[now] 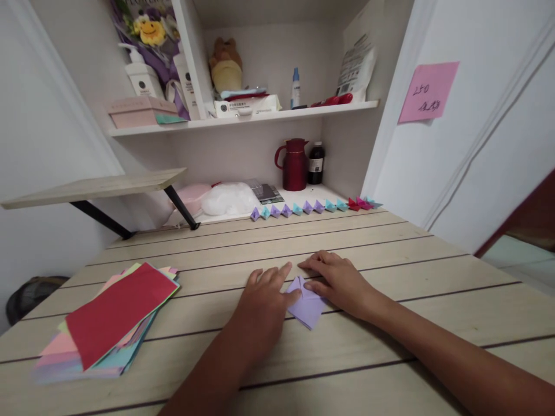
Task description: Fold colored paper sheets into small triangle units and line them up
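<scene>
A folded piece of light purple origami paper (309,312) lies flat on the wooden table, one corner pointing toward me. My left hand (265,297) rests at its left side, fingers spread, with the thumb on the paper's edge. From the right, my right hand (336,280) touches the upper right of the paper with its thumb, and its other fingers stretch out over the table beyond. Neither hand is wrapped round the paper; it stays on the tabletop between them.
A stack of coloured paper (124,309), red sheet on top, lies at the left. Several small folded paper boats (297,209) line the table's far edge. Behind them stand a dark red jug (295,167) and a dark bottle (316,164). A small raised shelf (99,186) stands at the back left.
</scene>
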The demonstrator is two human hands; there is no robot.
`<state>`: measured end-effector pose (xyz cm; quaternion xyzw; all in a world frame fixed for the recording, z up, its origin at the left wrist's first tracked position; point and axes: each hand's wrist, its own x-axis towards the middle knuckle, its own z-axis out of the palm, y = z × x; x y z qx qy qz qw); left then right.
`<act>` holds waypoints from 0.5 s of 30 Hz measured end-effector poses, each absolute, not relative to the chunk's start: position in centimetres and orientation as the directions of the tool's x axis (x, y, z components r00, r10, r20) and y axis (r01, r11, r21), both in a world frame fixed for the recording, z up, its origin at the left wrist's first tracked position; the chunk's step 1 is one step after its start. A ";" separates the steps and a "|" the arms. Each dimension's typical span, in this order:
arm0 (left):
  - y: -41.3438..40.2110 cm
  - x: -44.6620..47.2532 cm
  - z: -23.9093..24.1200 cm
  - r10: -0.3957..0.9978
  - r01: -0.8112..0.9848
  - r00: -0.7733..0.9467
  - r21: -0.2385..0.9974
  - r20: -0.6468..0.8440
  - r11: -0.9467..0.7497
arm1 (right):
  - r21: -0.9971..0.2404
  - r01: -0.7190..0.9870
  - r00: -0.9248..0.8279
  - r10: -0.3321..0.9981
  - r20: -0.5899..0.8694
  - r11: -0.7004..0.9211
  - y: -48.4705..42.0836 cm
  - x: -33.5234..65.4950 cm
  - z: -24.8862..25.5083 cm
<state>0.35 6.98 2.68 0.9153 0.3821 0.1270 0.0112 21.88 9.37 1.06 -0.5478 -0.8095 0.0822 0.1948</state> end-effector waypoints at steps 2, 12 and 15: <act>6.7 0.9 2.9 0.735 0.706 0.647 0.205 0.203 -0.678 | -0.317 0.856 -0.353 0.910 0.219 0.409 9.2 21.6 1.2; 7.1 1.6 1.9 0.911 0.812 0.367 0.415 0.187 -0.412 | -0.440 0.775 -0.400 0.891 0.214 0.454 8.5 20.9 1.4; 7.1 1.5 1.9 0.915 0.814 0.368 0.418 0.166 -0.403 | -0.472 0.755 -0.405 0.890 0.209 0.455 8.4 20.6 1.5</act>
